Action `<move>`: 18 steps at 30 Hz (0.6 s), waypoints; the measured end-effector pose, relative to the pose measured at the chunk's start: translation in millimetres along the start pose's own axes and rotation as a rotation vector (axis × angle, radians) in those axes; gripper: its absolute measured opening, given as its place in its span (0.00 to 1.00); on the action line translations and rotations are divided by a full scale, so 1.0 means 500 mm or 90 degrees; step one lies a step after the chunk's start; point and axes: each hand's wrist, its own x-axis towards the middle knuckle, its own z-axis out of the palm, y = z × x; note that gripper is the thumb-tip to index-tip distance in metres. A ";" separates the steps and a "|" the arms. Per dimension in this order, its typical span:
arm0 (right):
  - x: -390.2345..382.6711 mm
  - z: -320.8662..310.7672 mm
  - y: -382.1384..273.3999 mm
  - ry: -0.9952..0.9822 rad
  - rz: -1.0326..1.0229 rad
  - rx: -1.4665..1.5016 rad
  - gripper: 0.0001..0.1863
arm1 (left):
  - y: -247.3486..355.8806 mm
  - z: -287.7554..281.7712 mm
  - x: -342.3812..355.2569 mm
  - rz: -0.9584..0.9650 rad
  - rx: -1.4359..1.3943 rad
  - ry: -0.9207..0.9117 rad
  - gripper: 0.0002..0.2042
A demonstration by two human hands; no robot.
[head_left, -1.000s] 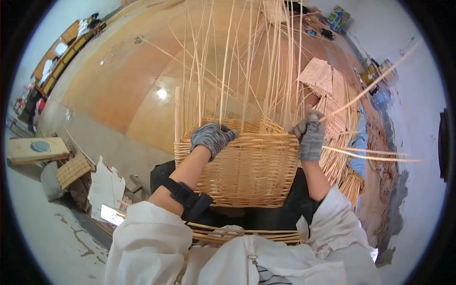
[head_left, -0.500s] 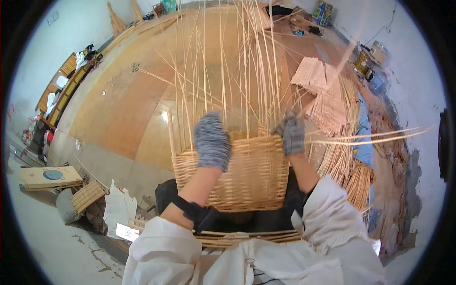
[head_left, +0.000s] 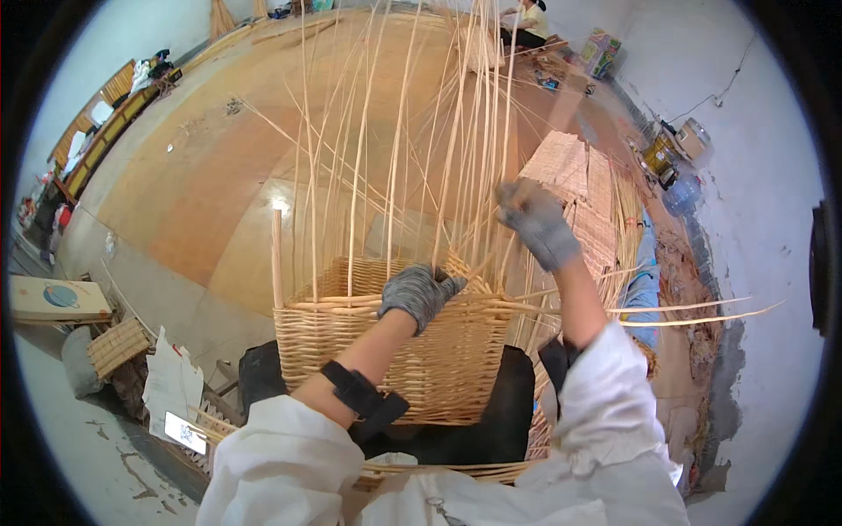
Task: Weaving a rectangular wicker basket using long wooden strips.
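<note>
A half-woven wicker basket (head_left: 386, 359) of pale rods rests before me, tall upright stakes (head_left: 355, 193) rising from its rim. My left hand (head_left: 419, 296), in a grey knitted glove, is closed at the near rim around the foot of an upright rod. Above the basket's right corner my right hand (head_left: 539, 226), gloved alike and slightly blurred, has its fingers curled around a thin wicker rod that slants down toward the rim. Loose rod ends (head_left: 693, 314) stick out to the right from that corner.
A black cloth (head_left: 513, 403) lies under the basket. Woven panels (head_left: 561, 167) and rod bundles lie to the right, near a blue sheet (head_left: 643, 285). A box (head_left: 57, 298) stands at the left, a wooden bench (head_left: 92, 131) farther back. Another person (head_left: 526, 22) sits at the far end.
My right hand has risen from the rim and moved slightly left. The left hand has lowered onto the rim and shifted right along it. The view has shifted, showing the person at the back.
</note>
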 end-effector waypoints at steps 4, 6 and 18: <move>0.177 0.115 0.027 0.032 -0.139 -0.257 0.37 | 0.020 0.002 0.006 -0.119 0.036 0.103 0.28; 0.216 0.128 0.023 0.013 0.084 -0.403 0.42 | 0.018 -0.010 0.012 -0.114 0.061 0.106 0.29; -0.217 0.004 0.080 0.384 0.068 0.630 0.07 | 0.005 -0.005 0.037 -0.022 0.024 -0.105 0.32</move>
